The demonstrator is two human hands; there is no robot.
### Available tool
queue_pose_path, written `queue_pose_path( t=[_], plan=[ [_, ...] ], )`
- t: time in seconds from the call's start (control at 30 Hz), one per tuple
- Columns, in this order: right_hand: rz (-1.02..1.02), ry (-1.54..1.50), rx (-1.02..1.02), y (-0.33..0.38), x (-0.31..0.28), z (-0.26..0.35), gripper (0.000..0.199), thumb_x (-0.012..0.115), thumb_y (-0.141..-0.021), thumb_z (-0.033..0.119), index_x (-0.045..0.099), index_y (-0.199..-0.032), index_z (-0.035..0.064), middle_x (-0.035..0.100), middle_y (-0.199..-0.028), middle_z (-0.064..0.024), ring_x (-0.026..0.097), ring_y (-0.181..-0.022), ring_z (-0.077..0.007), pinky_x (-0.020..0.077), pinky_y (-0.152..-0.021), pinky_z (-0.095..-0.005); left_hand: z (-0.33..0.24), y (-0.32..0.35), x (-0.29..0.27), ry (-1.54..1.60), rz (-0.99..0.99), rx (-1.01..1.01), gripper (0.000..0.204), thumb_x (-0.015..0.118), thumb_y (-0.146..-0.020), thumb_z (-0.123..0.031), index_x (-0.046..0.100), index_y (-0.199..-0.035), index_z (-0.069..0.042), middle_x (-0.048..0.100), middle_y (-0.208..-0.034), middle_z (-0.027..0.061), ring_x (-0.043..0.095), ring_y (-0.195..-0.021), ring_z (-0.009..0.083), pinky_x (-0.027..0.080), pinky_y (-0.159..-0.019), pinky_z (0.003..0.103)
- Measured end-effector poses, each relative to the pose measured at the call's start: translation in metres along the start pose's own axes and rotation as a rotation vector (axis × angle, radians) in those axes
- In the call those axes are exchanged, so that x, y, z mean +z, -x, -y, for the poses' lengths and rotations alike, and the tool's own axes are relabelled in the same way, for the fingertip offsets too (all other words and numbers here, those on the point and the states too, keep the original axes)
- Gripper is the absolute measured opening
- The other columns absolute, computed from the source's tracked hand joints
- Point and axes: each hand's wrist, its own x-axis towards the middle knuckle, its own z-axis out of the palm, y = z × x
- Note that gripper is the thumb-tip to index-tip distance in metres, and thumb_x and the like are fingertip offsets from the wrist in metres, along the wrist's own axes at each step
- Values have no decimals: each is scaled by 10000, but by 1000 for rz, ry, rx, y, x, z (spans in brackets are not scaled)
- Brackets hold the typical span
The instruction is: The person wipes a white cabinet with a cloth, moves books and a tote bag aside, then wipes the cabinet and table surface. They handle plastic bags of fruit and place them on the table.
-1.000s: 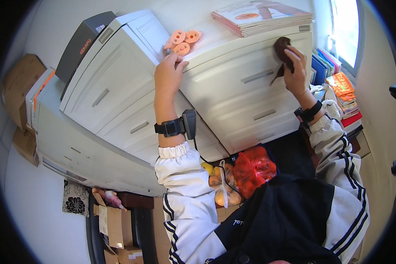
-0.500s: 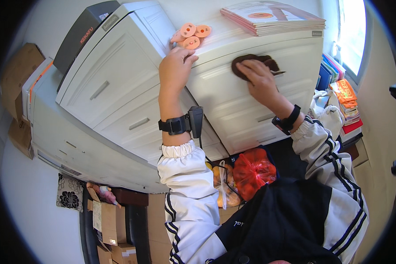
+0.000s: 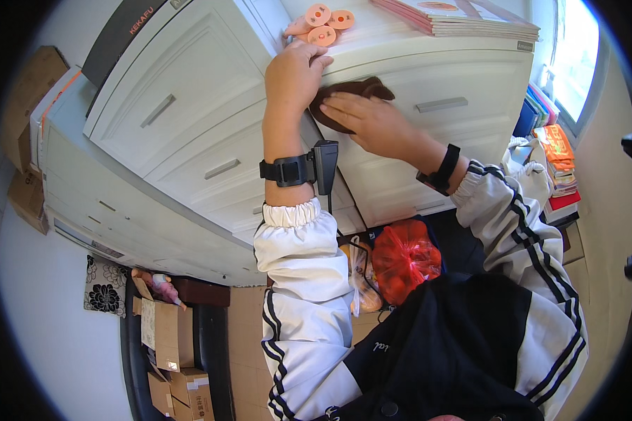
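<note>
My right hand [image 3: 376, 123] presses a dark brown cloth [image 3: 361, 89] against the upper left part of a white drawer front [image 3: 463, 81]. Its fingers lie over the cloth, whose loose corner sticks up past the knuckles. My left hand [image 3: 295, 74] rests at the top edge of the white cabinet, fingertips beside a small cluster of pinkish-orange objects with round ends [image 3: 322, 35]. Thumb and fingers stand a little apart there, with nothing seen in them; some fingertips are hidden. A black band with a small box is on each wrist.
Thin booklets [image 3: 470, 21] are stacked on the cabinet top. Another white cabinet [image 3: 175, 105] adjoins on the left. Below the drawers sit a red plastic bag [image 3: 406, 263] and a clear bag of fruit [image 3: 361, 281]. Books [image 3: 558, 165] stand by the window; cardboard boxes [image 3: 172, 337] lie lower left.
My right hand has slid left across the drawer front with the cloth, uncovering the drawer's grey handle. My left hand stays by the round-ended objects. The whole view has shifted slightly.
</note>
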Motion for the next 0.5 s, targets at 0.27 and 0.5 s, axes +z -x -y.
queue_pose_path(
  t=[0.27,0.5],
  plan=[
    [272,101,-56,80,36,18,473,501,-884,116,539,-1356,127,559,-1358,-25,526,-1243,-164,444,-885,-351,-1,1,3,43,-11,-14,265,687,-844,-246,724,-1022,-53,690,-975,77,662,-860,222,496,-772,311],
    [230,-64,-124,80,30,22,401,543,-852,143,614,-1246,158,583,-1291,-3,515,-1221,-200,463,-861,-396,-4,0,2,22,-2,-60,258,689,-843,-237,724,-1004,-39,689,-960,82,662,-852,214,497,-767,304]
  ],
)
